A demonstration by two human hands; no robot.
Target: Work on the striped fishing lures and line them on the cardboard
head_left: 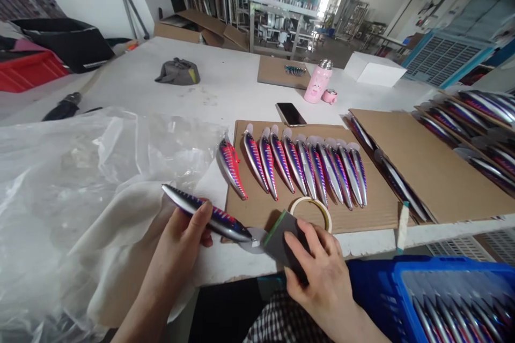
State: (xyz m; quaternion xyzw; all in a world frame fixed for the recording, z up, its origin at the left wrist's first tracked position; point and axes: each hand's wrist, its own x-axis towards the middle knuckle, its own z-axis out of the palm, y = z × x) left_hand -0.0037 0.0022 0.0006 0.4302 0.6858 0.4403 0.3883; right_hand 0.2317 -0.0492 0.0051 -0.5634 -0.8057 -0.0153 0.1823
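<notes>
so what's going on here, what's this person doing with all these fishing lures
A person holds a painted fishing lure in their left hand and a grey sanding block in their right hand, beside the lure's clear lip. More lures lie in a row on a cardboard sheet, and others sit in a blue crate.

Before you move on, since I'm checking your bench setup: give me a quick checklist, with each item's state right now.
Painted lure held in left hand: ok.
Dark sponge block gripped by right hand: ok.
Both hands free: not ok, each holds something.
Masking tape roll clear of the lined-up lures: cannot tell.
Blue crate holds more lures: ok.
</notes>
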